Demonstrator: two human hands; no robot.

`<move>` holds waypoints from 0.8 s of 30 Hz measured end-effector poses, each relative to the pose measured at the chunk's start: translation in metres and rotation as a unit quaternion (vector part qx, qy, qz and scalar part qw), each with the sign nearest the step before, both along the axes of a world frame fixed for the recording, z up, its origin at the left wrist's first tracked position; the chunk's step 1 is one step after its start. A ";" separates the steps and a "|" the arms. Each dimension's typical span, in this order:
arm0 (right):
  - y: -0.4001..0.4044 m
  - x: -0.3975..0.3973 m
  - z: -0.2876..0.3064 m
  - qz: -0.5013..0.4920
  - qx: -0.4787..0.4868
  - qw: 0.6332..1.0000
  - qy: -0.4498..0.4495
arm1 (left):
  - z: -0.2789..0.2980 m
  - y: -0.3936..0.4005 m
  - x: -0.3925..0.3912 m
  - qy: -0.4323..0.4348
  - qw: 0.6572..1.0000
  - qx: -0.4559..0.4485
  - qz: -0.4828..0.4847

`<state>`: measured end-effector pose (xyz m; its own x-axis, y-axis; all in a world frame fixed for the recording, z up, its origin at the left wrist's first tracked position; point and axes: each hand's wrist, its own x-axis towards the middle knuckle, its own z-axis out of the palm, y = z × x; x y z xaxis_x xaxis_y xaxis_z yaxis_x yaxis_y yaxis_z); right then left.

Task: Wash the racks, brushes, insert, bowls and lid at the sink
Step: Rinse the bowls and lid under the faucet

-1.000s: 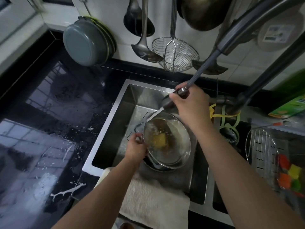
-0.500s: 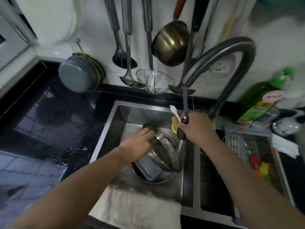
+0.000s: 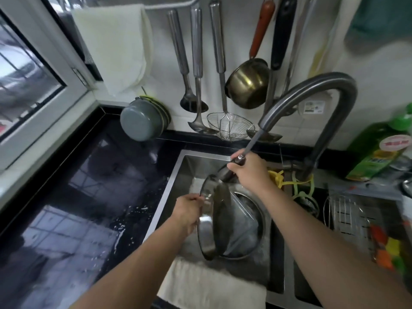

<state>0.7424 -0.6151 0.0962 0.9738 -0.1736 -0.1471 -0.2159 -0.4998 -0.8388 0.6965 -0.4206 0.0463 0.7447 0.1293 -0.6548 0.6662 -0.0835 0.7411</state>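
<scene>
Left hand (image 3: 188, 214) grips the rim of a steel bowl (image 3: 208, 221), holding it tipped on edge over the left basin of the sink (image 3: 176, 175). Right hand (image 3: 247, 172) is wrapped round the pull-out sprayer (image 3: 226, 172), its hose running up to the curved tap (image 3: 312, 90), nozzle aimed at the bowl's top edge. Behind the bowl a larger round steel basin (image 3: 252, 221) sits in the sink. A white cloth (image 3: 211, 284) drapes over the near rim. Right of the sink a wire rack (image 3: 347, 216) lies in the second basin. The black table (image 3: 89, 186) at left is splashed with water.
</scene>
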 end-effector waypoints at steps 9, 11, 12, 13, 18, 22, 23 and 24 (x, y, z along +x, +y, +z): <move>0.003 -0.013 -0.003 0.048 0.049 0.996 0.052 | -0.019 -0.020 0.003 0.034 0.993 -0.077 0.084; -0.004 -0.022 -0.005 0.052 0.036 0.996 0.064 | -0.023 -0.019 0.009 0.047 0.988 -0.090 0.117; -0.007 -0.026 -0.005 0.052 0.013 0.997 0.064 | -0.024 -0.018 0.011 0.048 0.985 -0.099 0.131; -0.012 -0.030 -0.004 0.048 -0.016 0.997 0.064 | -0.025 -0.018 0.013 0.045 0.982 -0.112 0.148; -0.035 -0.035 -0.003 0.024 -0.119 0.989 0.086 | -0.038 -0.002 0.011 0.046 0.965 -0.136 0.219; -0.018 -0.037 0.003 0.053 -0.037 0.995 0.081 | -0.046 -0.003 0.008 0.055 0.959 -0.146 0.236; -0.009 -0.035 0.005 0.053 -0.015 0.996 0.068 | -0.045 -0.006 0.006 0.060 0.960 -0.146 0.233; 0.000 -0.031 0.005 0.045 0.008 0.997 0.054 | -0.048 -0.009 0.004 0.062 0.960 -0.149 0.229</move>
